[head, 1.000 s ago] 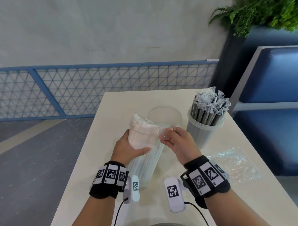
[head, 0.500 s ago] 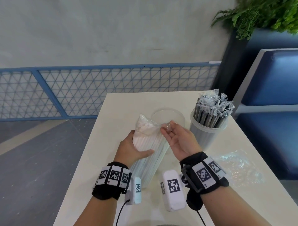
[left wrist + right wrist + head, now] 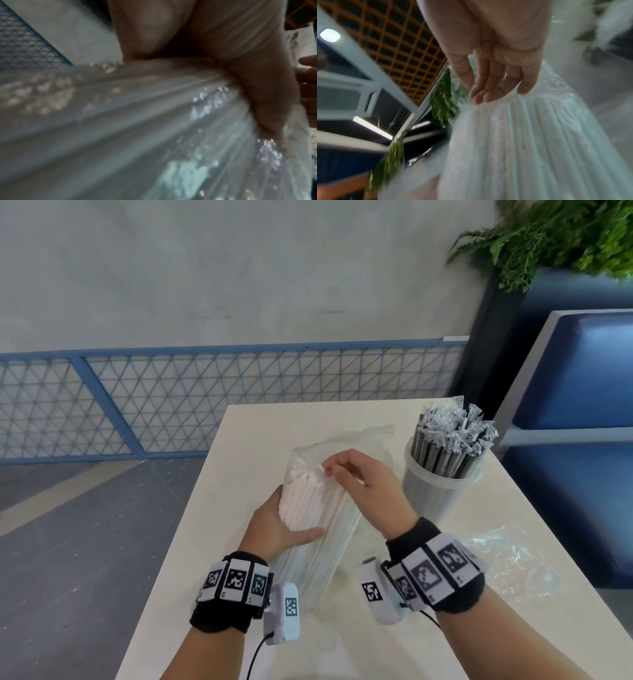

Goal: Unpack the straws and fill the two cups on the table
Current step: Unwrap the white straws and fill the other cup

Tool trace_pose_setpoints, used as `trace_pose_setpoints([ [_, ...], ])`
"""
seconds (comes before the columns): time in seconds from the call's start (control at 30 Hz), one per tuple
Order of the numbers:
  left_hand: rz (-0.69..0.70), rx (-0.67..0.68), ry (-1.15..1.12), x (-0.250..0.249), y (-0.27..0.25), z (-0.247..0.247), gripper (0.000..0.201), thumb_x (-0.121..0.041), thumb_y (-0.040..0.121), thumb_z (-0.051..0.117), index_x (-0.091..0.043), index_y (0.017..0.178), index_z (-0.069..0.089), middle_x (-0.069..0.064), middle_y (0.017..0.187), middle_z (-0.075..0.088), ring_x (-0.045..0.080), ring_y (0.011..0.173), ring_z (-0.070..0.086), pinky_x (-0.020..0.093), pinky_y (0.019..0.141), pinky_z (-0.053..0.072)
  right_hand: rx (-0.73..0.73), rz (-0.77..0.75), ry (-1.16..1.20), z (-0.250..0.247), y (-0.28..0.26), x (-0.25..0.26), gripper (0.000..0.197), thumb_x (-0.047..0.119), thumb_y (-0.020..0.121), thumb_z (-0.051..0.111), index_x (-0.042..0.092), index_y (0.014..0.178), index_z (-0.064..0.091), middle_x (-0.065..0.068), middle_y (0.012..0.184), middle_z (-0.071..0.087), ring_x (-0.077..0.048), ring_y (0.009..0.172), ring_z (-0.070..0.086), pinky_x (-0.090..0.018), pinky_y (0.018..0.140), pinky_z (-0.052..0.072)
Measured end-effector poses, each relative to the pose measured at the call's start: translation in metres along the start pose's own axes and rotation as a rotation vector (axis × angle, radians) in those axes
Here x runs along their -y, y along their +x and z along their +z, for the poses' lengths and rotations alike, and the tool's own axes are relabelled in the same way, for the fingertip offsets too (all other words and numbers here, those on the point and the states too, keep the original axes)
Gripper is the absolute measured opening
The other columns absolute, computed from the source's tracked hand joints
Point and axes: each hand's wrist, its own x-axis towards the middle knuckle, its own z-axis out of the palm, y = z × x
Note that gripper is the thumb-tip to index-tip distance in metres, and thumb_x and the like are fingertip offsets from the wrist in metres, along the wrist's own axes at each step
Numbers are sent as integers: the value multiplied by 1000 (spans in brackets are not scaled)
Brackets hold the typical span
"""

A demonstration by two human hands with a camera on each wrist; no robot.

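A pack of white straws (image 3: 308, 508) in a clear plastic bag stands tilted on the pale table (image 3: 260, 440). My left hand (image 3: 284, 522) grips the pack round its middle, thumb across the front. The right hand (image 3: 329, 470) is palm down at the pack's top and pinches the loose bag film over the straw ends. In the left wrist view the thumb (image 3: 257, 94) presses into the pack (image 3: 137, 121). The right wrist view shows my right hand (image 3: 481, 92) at the film above the straws (image 3: 522, 135). A clear cup (image 3: 442, 491) full of wrapped dark straws stands at the right. The second cup is hidden behind the pack.
An empty crumpled plastic bag (image 3: 510, 559) lies on the table's right side. A blue bench (image 3: 582, 378) and a dark planter with a fern (image 3: 565, 234) stand to the right. A blue mesh fence (image 3: 171, 398) runs behind; the table's left edge drops to the floor.
My right hand turned from palm up to palm down and moved onto the pack's top. The bag's mouth now stands up loose behind it. The empty cup went out of sight.
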Motion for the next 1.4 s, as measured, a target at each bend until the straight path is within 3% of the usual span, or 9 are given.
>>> trace_pose_setpoints([
  [0.13,22,52,5,-3,-4,-3,73,-28,56,88,-37,113,44,-22,102,57,-10,95,52,8,70,42,3,-141,-235,-1,17,4,35,6,93,45,16,125,55,1,122,60,-13,106,56,-9,88,38],
  [0.33,-10,-29,-106,-1,1,-12,69,-15,55,89,-36,107,48,-16,102,60,-4,96,55,12,73,43,224,-195,-363,-17,36,25,19,10,83,63,18,100,69,1,99,69,3,61,52,0,66,39],
  [0.43,-6,1,-61,3,3,-11,75,-17,55,89,-34,114,45,-18,103,58,-1,97,54,7,70,41,375,-168,-510,-11,39,30,26,13,86,59,20,110,66,1,108,67,7,55,52,-2,60,41],
  [0.57,-13,7,-56,10,4,-8,75,-16,56,89,-46,104,40,-25,102,54,-7,95,50,5,68,40,522,-144,-706,-1,37,29,51,24,83,64,26,131,47,-3,120,58,-21,102,59,-21,82,39],
  [0.67,-32,9,-64,14,5,-11,75,-17,55,89,-49,100,38,-27,102,50,-12,95,45,7,71,35,614,-118,-793,6,35,26,69,37,79,68,23,138,34,-5,124,54,-26,113,49,-33,94,40],
  [0.97,9,55,-70,11,11,-10,69,-18,53,89,-42,104,50,-18,105,62,-16,95,56,8,81,44,475,-161,-954,26,36,4,61,39,84,60,16,135,35,-3,114,61,-22,110,46,-29,82,41],
  [1.13,-5,18,-79,18,16,-7,84,-34,47,90,-30,122,54,-11,113,65,2,108,58,20,87,44,368,-181,-899,27,38,-5,30,19,91,51,15,121,52,-5,106,64,-23,107,50,-24,74,35],
  [1.27,-20,8,-62,14,14,-9,73,-30,52,90,-26,116,55,-12,105,66,-2,99,59,8,74,43,363,-88,-714,23,39,-1,34,20,87,60,16,121,57,-12,106,64,-24,105,53,-28,83,42],
  [1.4,-34,-30,-62,11,13,-11,61,-27,55,88,-29,106,55,-13,97,66,-5,90,60,4,65,44,284,-72,-500,13,44,5,44,34,74,75,14,111,65,-10,103,70,-22,97,60,-12,72,33],
])
